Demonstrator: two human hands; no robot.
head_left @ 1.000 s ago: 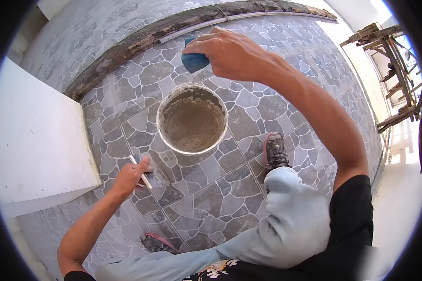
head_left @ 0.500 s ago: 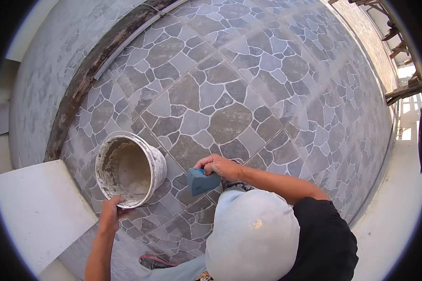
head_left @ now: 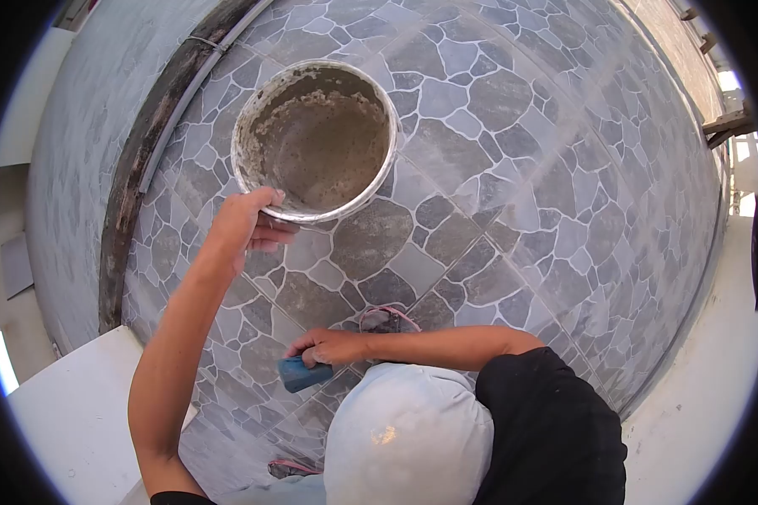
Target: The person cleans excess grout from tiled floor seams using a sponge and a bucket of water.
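My left hand (head_left: pixel 246 217) grips the near rim of a white bucket (head_left: pixel 265 103), thumb over the edge and fingers beneath it on the outside. The bucket's mouth faces me, its inner wall is crusted with pale residue, and grey-brown muddy material shows inside. Down near my body, my right hand (head_left: pixel 324 346) is closed around a blue sponge (head_left: pixel 301 376), a small thick block. Both hands are above a floor of stone-patterned tiles (head_left: pixel 446 156) with whitish joints.
A dark wooden pole (head_left: pixel 135 156) lies curved along the left, with a thin grey strip beside it. A white panel (head_left: pixel 84 412) stands at the lower left. Pale headwear (head_left: pixel 404 429) covers part of the lower view. A shoe (head_left: pixel 387 321) with pink trim shows beyond my right forearm.
My left hand has carried the bucket forward and to the right, and it looks larger. My right hand with the sponge has shifted left and slightly down. The camera view has shifted too.
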